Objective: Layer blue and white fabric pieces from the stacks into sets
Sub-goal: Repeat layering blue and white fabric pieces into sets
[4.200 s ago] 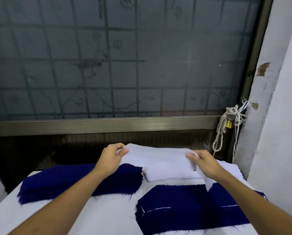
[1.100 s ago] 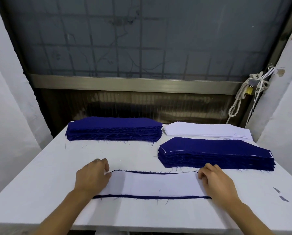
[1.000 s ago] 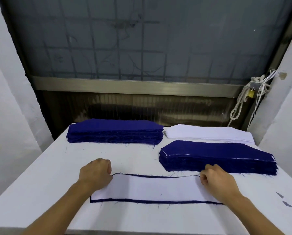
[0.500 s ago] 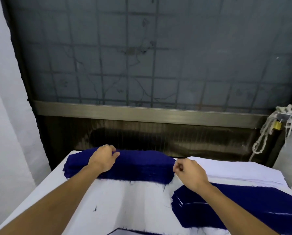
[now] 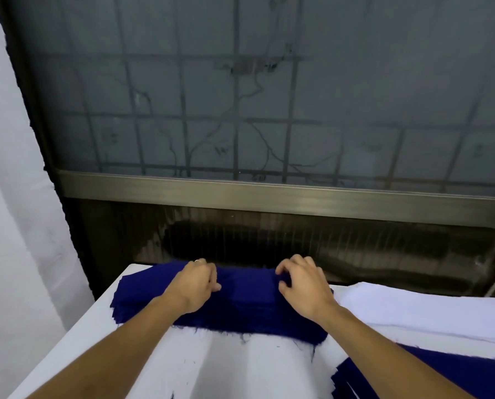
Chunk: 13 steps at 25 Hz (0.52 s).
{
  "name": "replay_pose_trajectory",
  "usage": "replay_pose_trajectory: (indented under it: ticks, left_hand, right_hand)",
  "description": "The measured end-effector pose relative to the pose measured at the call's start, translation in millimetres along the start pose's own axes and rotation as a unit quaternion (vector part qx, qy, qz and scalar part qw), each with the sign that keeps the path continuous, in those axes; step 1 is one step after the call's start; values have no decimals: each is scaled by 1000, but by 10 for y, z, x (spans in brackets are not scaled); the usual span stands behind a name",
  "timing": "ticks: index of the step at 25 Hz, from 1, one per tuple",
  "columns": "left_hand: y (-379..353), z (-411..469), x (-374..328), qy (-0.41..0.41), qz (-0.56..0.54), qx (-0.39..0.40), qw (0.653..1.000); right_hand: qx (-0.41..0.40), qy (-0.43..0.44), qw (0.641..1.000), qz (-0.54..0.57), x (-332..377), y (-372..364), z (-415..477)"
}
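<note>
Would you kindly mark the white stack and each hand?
white stack (image 5: 430,309), head view, top sheet.
left hand (image 5: 193,287), head view, its back.
right hand (image 5: 307,287), head view, its back.
</note>
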<state>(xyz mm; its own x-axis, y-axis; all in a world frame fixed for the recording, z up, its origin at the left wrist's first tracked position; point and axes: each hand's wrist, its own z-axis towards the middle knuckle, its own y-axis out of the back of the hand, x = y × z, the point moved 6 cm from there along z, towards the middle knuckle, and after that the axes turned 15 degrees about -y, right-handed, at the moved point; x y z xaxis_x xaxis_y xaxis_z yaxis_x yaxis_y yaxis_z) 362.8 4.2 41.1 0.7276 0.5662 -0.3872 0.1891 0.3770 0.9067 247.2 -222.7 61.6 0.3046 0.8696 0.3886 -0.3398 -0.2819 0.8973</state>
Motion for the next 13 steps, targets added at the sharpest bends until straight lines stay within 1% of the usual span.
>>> replay_pose_trajectory:
  ticks: [2, 4, 7, 9, 11, 13]
  left_hand:
    - [-5, -25, -33, -61, 58, 8, 996]
    - [-48, -39, -53, -99, 80, 28, 991]
    - [-67, -36, -56, -111, 59, 28, 992]
    - [-3, -37, -87, -106, 35, 5, 994]
    - [101, -41, -135, -102, -12, -29, 994]
    - [187, -16, -235, -116, -44, -47, 991]
  right_hand:
    - [8, 18, 1000, -6, 88, -134, 71]
    - [27, 29, 999, 1, 175, -234, 133]
    - [40, 37, 998, 13, 258, -326, 189]
    - [32, 39, 999, 17, 273, -326, 198]
    - [31, 44, 998, 17, 286, -315, 214]
    - [52, 45, 997, 46, 343, -297, 231]
